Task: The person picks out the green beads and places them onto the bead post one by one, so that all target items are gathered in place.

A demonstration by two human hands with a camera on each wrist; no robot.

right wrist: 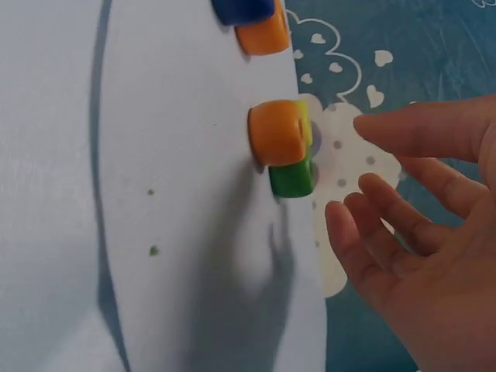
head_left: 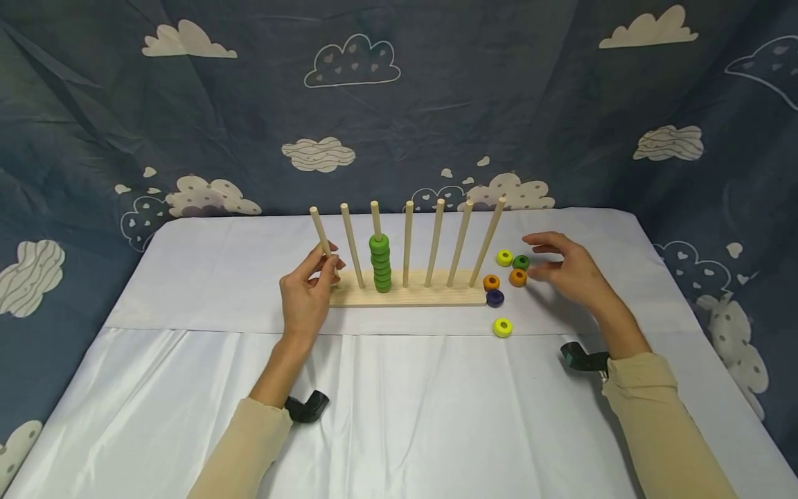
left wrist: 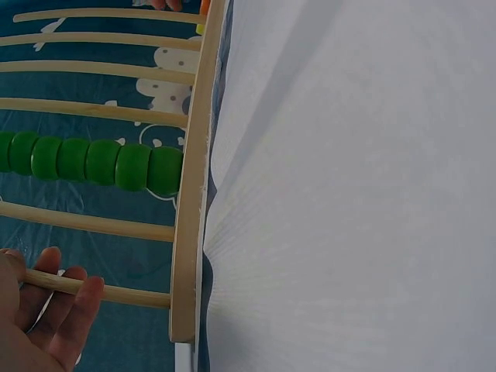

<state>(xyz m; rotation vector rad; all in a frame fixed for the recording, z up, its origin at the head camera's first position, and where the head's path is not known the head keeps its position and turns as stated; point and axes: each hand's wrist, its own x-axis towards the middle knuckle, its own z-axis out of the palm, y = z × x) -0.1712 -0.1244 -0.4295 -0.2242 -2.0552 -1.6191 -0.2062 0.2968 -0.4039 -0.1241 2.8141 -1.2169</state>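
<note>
A wooden peg rack [head_left: 405, 298] stands on the table with a row of upright pegs. Its third peg from the left carries a stack of green beads [head_left: 381, 265]. With fingers curled round it, my left hand [head_left: 307, 291] grips the leftmost peg [left wrist: 132, 295]. My right hand [head_left: 572, 272] hovers by the loose beads, thumb and fingers spread with nothing between them. Nearest to it are an orange bead [right wrist: 277, 132] and a green bead [right wrist: 293, 178]. A yellow bead [head_left: 504, 258] lies just behind these.
Beside the rack's right end lie another orange bead [head_left: 491, 282] and a dark blue bead [head_left: 495, 299]. A second yellow bead [head_left: 502, 328] sits closer to me. White cloth [head_left: 436, 402] covers the table, and a dark curtain with clouds [head_left: 399, 125] hangs behind it.
</note>
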